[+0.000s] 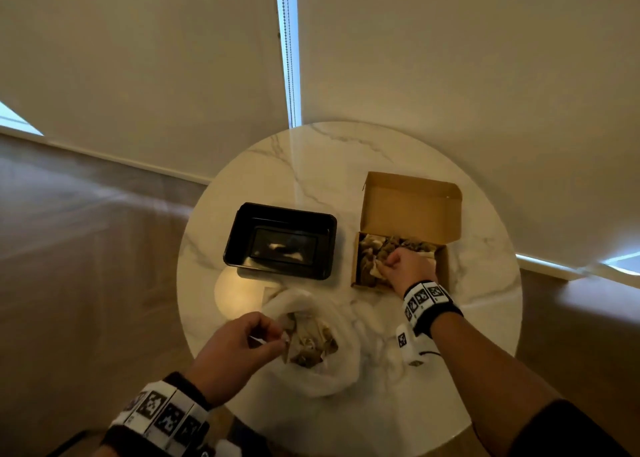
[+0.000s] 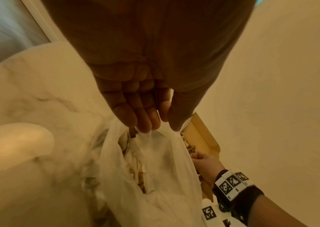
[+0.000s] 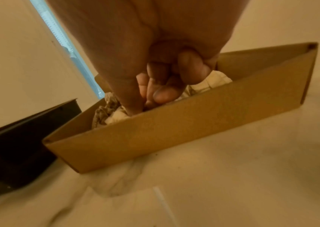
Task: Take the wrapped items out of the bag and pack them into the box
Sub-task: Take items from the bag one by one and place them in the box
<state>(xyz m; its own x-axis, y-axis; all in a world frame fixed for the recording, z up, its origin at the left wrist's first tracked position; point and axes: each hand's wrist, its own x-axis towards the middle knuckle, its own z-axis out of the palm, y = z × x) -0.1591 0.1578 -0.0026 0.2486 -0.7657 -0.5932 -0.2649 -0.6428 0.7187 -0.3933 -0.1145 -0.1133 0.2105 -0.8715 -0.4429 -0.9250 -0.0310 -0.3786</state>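
1. a round marble table (image 1: 346, 165) with grey veins stands against drawn pale blinds, lit warm and dim; a black plastic tray (image 1: 242, 238) sits on it left of the cardboard box (image 1: 412, 207).
2. the step in hand looks like placing: the right hand (image 1: 408, 266) is down inside the box, fingers (image 3: 162, 93) curled together over a pale wrapped item (image 3: 215, 81), though whether they grip it or only press it i cannot tell.
3. the left hand (image 1: 235, 342) pinches the rim of the thin, translucent plastic bag (image 1: 332, 370) between thumb and fingertips (image 2: 145, 122), holding its mouth up and open.
4. crinkled, paper-wrapped items (image 1: 311, 345) lie in the bag; others, mottled brown and cream, fill the near half of the box.
5. next move, as i judge it: let go in the box, reach back into the bag, and lift one soft bundle without dragging the limp film along.
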